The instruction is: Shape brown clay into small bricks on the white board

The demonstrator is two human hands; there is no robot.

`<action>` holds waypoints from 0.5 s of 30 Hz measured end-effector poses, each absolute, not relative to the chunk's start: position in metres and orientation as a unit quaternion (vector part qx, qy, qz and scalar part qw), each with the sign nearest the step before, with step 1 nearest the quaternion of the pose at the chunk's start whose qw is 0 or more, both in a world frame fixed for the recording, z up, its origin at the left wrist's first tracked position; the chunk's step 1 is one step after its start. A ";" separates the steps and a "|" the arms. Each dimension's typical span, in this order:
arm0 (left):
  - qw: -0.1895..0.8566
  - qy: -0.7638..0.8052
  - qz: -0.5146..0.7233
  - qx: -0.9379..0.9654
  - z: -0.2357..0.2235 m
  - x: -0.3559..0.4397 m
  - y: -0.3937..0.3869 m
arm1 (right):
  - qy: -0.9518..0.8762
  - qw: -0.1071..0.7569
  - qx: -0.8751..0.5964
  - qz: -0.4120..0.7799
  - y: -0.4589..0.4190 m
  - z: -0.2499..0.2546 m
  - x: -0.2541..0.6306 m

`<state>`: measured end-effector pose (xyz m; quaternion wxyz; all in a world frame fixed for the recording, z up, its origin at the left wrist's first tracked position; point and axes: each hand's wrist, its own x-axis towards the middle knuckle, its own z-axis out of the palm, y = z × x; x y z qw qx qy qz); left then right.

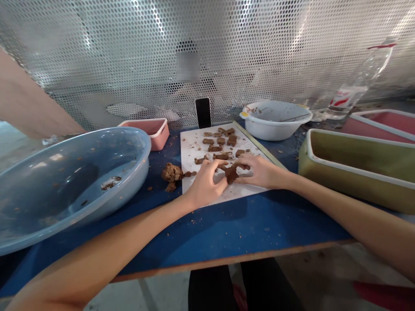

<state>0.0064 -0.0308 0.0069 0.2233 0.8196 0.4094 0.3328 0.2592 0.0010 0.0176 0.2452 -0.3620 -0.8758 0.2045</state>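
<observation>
A brown lump of what looks like clay [231, 173] is between my two hands, low over the front part of a white sheet [194, 147]. My left hand [206, 183] curls its fingers and thumb against the lump's left side. From the right, my right hand [259, 172] pinches the same lump with thumb and fingertips. Behind my hands, several small shaped brown pieces [221, 141] lie in loose rows on the sheet. A larger crumbly brown clump [172, 172] rests on the blue table just left of the sheet.
A large blue basin [129, 142] stands left, a pink box [159, 134] behind it. A phone [203, 113] leans upright against the perforated metal panel [129, 52]. A white basin [274, 129], plastic bottle [350, 95] and green planter [353, 172] stand right. A strip [259, 146] edges the sheet.
</observation>
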 end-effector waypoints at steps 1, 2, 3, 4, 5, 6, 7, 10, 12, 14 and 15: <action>0.224 0.400 0.329 0.826 0.007 0.006 -0.031 | -0.876 0.245 -0.360 0.206 0.001 0.018 0.259; 0.224 0.390 0.325 0.832 0.006 0.006 -0.031 | -0.876 0.245 -0.360 0.207 0.000 0.018 0.260; 0.224 0.383 0.324 0.836 0.006 0.006 -0.031 | -0.876 0.245 -0.359 0.208 0.000 0.018 0.260; 0.224 0.378 0.325 0.838 0.005 0.006 -0.031 | -0.877 0.245 -0.359 0.206 0.000 0.018 0.260; 0.222 0.377 0.328 0.838 0.004 0.006 -0.031 | -0.878 0.245 -0.357 0.203 0.000 0.018 0.260; 0.220 0.377 0.331 0.837 0.003 0.006 -0.030 | -0.880 0.245 -0.356 0.197 0.001 0.018 0.260; 0.218 0.379 0.334 0.835 0.002 0.007 -0.030 | -0.882 0.245 -0.355 0.191 0.001 0.017 0.260; 0.221 0.386 0.339 0.829 0.002 0.008 -0.029 | -0.887 0.246 -0.350 0.173 0.002 0.015 0.261; 0.223 0.393 0.339 0.825 0.003 0.008 -0.029 | -0.889 0.249 -0.346 0.167 0.003 0.014 0.261; 0.222 0.398 0.338 0.823 0.004 0.008 -0.029 | -0.891 0.248 -0.343 0.166 0.003 0.012 0.261; 0.220 0.399 0.338 0.823 0.005 0.008 -0.029 | -0.891 0.246 -0.342 0.167 0.004 0.012 0.261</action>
